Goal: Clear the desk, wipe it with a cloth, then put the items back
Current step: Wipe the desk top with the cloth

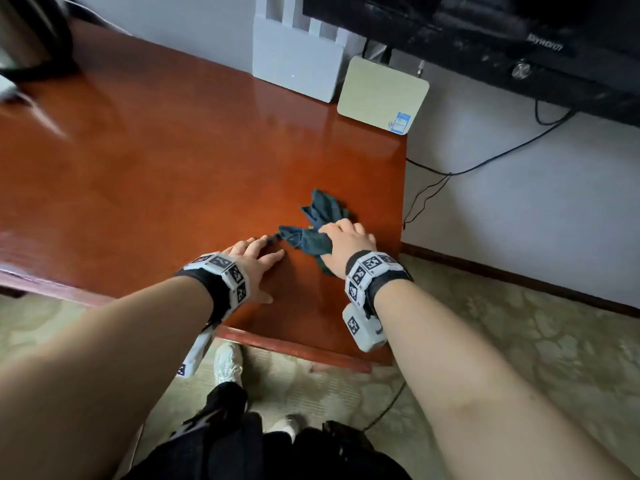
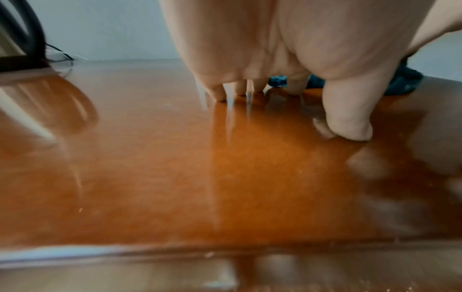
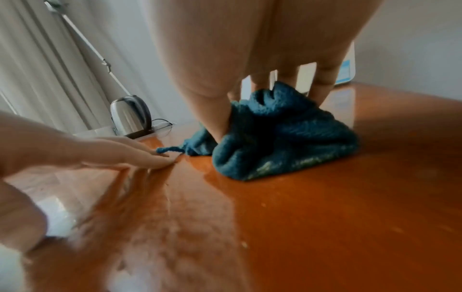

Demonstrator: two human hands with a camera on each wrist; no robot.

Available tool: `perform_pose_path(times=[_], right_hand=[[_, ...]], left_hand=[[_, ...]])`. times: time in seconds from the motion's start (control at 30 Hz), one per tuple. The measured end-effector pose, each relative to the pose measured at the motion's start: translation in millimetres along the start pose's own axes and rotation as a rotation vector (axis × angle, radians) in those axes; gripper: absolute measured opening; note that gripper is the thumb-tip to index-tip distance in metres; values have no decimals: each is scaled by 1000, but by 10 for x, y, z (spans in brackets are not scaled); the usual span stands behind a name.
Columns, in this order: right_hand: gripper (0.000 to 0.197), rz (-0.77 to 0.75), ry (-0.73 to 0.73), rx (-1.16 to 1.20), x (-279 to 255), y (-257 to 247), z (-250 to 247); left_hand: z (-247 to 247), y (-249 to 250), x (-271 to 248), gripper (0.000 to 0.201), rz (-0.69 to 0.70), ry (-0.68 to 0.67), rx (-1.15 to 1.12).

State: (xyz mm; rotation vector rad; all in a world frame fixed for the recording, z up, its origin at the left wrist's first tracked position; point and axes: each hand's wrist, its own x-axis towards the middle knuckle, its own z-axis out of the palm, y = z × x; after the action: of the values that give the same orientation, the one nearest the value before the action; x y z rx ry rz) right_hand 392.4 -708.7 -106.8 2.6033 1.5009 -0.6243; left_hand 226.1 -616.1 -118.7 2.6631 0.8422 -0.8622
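A crumpled dark blue cloth (image 1: 323,211) lies on the glossy reddish-brown desk (image 1: 166,168) near its right front corner. My right hand (image 1: 346,237) sits on top of it. In the right wrist view the thumb and fingers dig into the bunched cloth (image 3: 282,142) and grip it. My left hand (image 1: 258,256) rests flat on the desk just left of the cloth, fingers spread and holding nothing. In the left wrist view its fingertips (image 2: 220,94) touch the wood, with the cloth (image 2: 405,83) behind them.
A white router (image 1: 294,64) and a beige box (image 1: 381,95) stand at the desk's back edge under a black TV (image 1: 485,36). A steel kettle (image 3: 130,116) stands at the far left. Cables (image 1: 450,174) hang past the desk's right edge. Carpet lies below.
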Motion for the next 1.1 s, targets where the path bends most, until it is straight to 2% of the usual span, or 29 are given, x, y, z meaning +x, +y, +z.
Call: perform_pose_path(times=[0.1,0.2,0.3,0.37,0.47,0.6,0.67,0.73,0.83,1.03,1.1], right_hand=[[44,104,-2,7,-131,181,54],[45,307,19,9,-284,446,65],[45,488,48,227,-387,599,75],[43,509,96,364,-385,624,30],[43,440,220,463,-250,489,-159],[43,181,347,496,162,-71,-446],[46,52,302,373,445,-446,-467],[52,-16,164,137,729,-784,-366],[57,-24,11,17,1055,-1108,-108],[52,-18,68,91,1138,-1061,-39],[49,33,111,111,1079,-964,-35]], left_hand=[[55,-79,-117,91,-44,-11,23],[71,-99,-152,92,-96,-14,13],[61,-161,-113,95,-136,2,-34],[9,-252,-81,97,-162,11,-71],[-128,-480,-8,99,-194,7,-96],[-305,-874,228,106,-184,10,-88],[-362,-1042,365,107,-150,13,-52],[-385,-1146,469,107,-99,6,4],[-364,-1248,586,109,-25,-31,74],[-361,-1320,638,116,32,-53,124],[-379,-1300,639,117,24,-52,133]])
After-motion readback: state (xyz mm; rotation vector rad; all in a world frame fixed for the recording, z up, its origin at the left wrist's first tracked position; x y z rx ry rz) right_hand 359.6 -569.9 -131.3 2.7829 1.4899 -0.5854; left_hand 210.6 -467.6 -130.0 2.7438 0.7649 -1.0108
